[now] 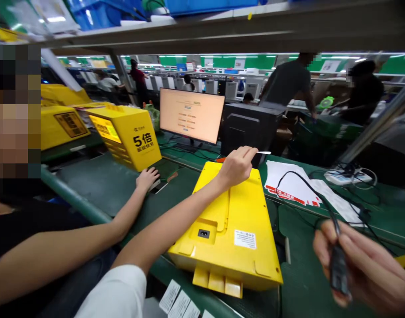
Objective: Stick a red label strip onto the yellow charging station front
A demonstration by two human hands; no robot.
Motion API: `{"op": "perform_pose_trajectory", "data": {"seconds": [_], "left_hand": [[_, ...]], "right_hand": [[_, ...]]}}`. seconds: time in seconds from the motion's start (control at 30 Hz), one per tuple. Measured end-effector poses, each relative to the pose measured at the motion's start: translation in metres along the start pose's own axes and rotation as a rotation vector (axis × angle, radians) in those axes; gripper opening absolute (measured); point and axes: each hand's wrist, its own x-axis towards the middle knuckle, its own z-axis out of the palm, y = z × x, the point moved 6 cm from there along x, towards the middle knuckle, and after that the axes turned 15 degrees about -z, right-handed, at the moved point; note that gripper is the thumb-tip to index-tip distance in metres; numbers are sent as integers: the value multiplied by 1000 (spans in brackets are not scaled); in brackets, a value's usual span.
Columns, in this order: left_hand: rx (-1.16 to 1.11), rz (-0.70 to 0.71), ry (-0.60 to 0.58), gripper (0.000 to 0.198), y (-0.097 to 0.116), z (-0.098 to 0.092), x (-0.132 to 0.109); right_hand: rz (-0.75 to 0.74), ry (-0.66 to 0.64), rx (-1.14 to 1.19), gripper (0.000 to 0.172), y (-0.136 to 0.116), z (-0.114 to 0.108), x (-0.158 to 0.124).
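A yellow box-shaped device (235,212) lies flat on the green bench in front of me, with a black power socket (203,233) and a white label (245,239) on its upper face. My left hand (237,165) hovers over the device's far edge and pinches a thin white strip (264,153). My right hand (358,265), blurred at the lower right, grips a black power plug (338,267) whose black cable (308,183) runs back across the bench.
A co-worker's hand (147,178) rests beside another yellow device (129,134) on the left. A lit monitor (191,115) and black computer case (249,126) stand behind. White papers (288,181) and a power strip (345,176) lie right. Stickers (176,298) sit at the near edge. People work beyond.
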Motion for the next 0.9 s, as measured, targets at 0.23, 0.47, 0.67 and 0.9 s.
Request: {"op": "perform_pose_trajectory", "data": {"seconds": [0.23,0.47,0.67,0.9], "left_hand": [[137,-5,-72,41,-4,11,-11],[92,-171,67,51,-26,8,1],[-27,-119,166,51,-21,5,2],[-57,-168,98,50,-15,-2,5]], "right_hand": [[-467,-607,-292,13,-28,156,105],[-671,-795,-576,10,-1,185,105],[-843,-820,-740,15,-8,196,90],[-729,-804,-658,17,-15,195,95]]}}
